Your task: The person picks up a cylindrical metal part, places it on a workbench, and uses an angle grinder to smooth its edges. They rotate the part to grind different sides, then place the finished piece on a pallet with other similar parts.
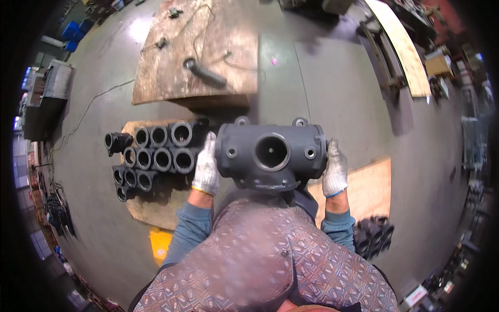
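A dark grey cast-metal housing [244, 153] is held up in front of my body, between both hands. It has a round opening in its middle, small lugs with holes and a flange on the side nearest me. My left hand [207, 169], in a white work glove, is closed on the left end with the thumb up. On the opposite end my right hand [335, 171], gloved the same way, grips it likewise. The undersides of both hands and the fingers beneath are hidden.
Left, rows of similar castings [162, 159] stand on a wooden board [150, 210]. Ahead is a wooden-topped table [161, 78] bearing a cylindrical tool [208, 75] and cables. More castings [373, 236] sit lower right beside a pale board [371, 182]. Something yellow [161, 243] lies lower left.
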